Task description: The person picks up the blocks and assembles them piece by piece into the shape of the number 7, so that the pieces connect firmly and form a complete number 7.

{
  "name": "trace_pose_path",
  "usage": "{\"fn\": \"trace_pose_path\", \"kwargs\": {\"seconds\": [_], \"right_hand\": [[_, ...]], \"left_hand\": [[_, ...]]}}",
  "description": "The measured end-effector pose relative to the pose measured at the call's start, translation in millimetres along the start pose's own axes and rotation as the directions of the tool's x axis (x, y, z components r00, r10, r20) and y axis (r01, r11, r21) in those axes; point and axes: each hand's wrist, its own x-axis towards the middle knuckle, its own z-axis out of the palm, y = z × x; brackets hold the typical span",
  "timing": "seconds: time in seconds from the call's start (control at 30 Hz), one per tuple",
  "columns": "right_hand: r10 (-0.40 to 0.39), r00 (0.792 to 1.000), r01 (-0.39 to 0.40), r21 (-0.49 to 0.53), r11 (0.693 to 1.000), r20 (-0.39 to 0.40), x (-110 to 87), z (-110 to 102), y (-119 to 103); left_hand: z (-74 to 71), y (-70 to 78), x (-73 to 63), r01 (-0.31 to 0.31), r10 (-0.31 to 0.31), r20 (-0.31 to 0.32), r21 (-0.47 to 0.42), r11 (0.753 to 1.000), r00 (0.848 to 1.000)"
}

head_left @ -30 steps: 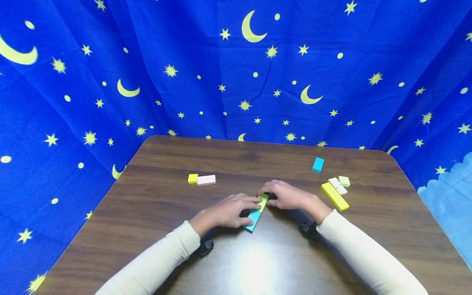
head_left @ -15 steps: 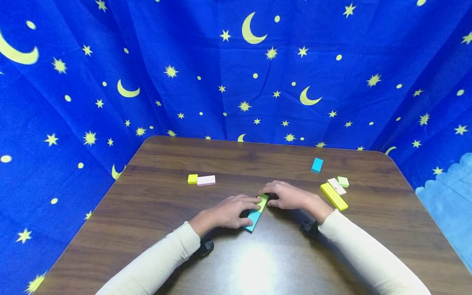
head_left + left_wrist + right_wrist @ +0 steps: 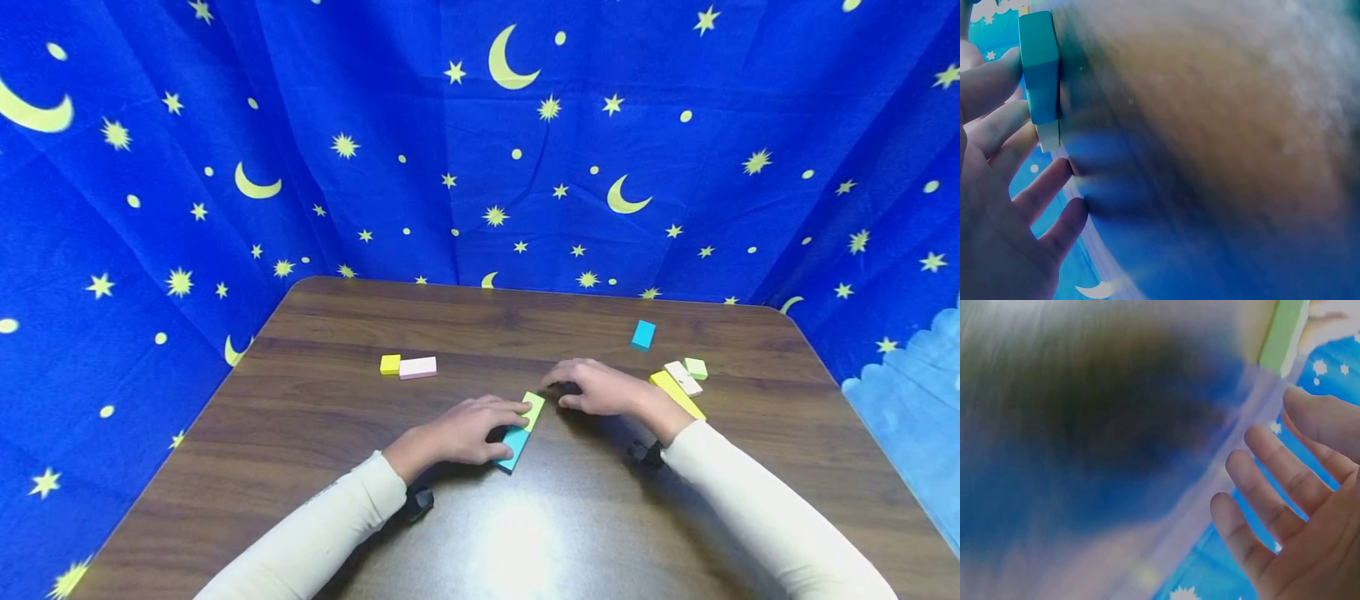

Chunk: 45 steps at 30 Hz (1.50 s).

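See the light green block (image 3: 535,407) and blue block (image 3: 517,440) end to end on the bench (image 3: 315,367), under the left hand (image 3: 468,429) — fingers laid fairly straight on them, not curled round. Find the right hand (image 3: 596,388) just beyond, fingers loose, holding nothing. Could skew the join by pressing unevenly with the left — or nudge the yellow block (image 3: 678,395), partly behind the right wrist, by swinging outward.

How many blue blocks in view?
2: the near blue block, touched by the left hand; the far blue block, toward the back right of the table. Left hand could hide more.
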Motion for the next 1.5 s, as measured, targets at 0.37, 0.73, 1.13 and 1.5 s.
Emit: {"fn": "trace_pose_path", "kwargs": {"seconds": [0.37,0.73,1.13,1.5], "right_hand": [[0.133,0.979,-0.117,0.108,0.987,-0.153,-16.9,-41.3,41.3],[0.307,0.897,-0.304,0.061,0.951,-0.317,-34.7,-52.9,107.0],[0.364,0.902,-0.387,-0.059,0.92,-0.23,-49.7,-47.6,131.3],[0.367,0.904,-0.395,-0.095,0.914,-0.221,-42.4,-44.3,129.5]], "left_hand": [[-0.3,-0.3,1.2,-0.002,0.002,-0.004,-0.008,1.0,1.0],[4.2,0.1,0.1,0.018,-0.019,-0.018,-0.055,0.998,1.0],[5.2,1.6,0.6,0.042,-0.042,0.005,-0.045,0.998,0.999],[6.2,-0.5,0.6,0.042,-0.043,-0.005,-0.058,0.997,0.999]]}}
